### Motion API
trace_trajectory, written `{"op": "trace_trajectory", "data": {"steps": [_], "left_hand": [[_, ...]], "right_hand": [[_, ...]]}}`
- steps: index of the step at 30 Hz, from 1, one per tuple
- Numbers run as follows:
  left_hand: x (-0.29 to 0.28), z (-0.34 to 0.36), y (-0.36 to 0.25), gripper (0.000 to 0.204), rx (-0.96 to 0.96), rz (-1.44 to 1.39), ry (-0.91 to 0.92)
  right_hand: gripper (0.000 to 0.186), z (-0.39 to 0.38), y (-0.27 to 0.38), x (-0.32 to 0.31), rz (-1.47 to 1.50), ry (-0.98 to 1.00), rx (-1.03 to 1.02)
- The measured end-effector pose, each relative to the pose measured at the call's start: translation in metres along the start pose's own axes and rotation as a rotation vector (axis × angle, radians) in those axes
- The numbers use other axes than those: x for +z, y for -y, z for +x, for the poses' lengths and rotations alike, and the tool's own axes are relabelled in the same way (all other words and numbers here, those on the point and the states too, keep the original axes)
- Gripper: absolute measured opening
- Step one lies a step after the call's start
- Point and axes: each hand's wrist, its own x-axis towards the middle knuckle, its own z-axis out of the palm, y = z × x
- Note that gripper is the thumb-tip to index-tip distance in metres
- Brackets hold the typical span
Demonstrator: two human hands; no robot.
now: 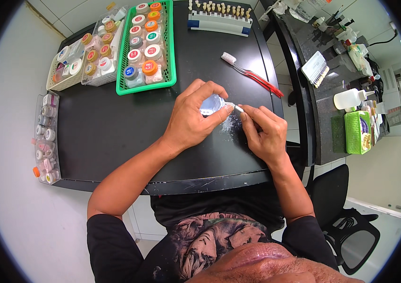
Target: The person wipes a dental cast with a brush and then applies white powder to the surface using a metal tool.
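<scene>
left hand (pixel 196 108) curling closed round a pale rounded piece (pixel 208 104) over the desk (pixel 111 137) | right hand (pixel 264 129) pinching a slim tool (pixel 238 108) beside it | white crumbs (pixel 227 125) lying below: removal seemingly progressing, remainder not showing

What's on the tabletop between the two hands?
Scattered white powder on the black tabletop, between left hand and right hand; shows in the head view.

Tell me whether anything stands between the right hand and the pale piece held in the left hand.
Between right hand and pale piece are only the slim tool and the thumb of the left hand; nothing else visible intervenes.
</scene>
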Motion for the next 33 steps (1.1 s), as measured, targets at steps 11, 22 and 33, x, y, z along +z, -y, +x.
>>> {"op": "trace_trajectory", "data": {"steps": [11, 22, 33], "left_hand": [[0.0013, -0.0002, 0.0027, 0.034, 0.013, -0.020, -0.038], [0.0032, -0.0009, 0.0027, 0.033, 0.037, -0.021, -0.059], [0.0021, -0.0004, 0.0023, 0.032, -0.001, -0.026, -0.029]], "right_hand": [[0.014, -0.0008, 0.0000, -0.0006, 0.032, 0.017, 0.008], [0.014, -0.0007, 0.0001, -0.0015, 0.042, 0.015, 0.012], [0.014, -0.0005, -0.0005, 0.0004, 0.031, -0.005, 0.002]]}}
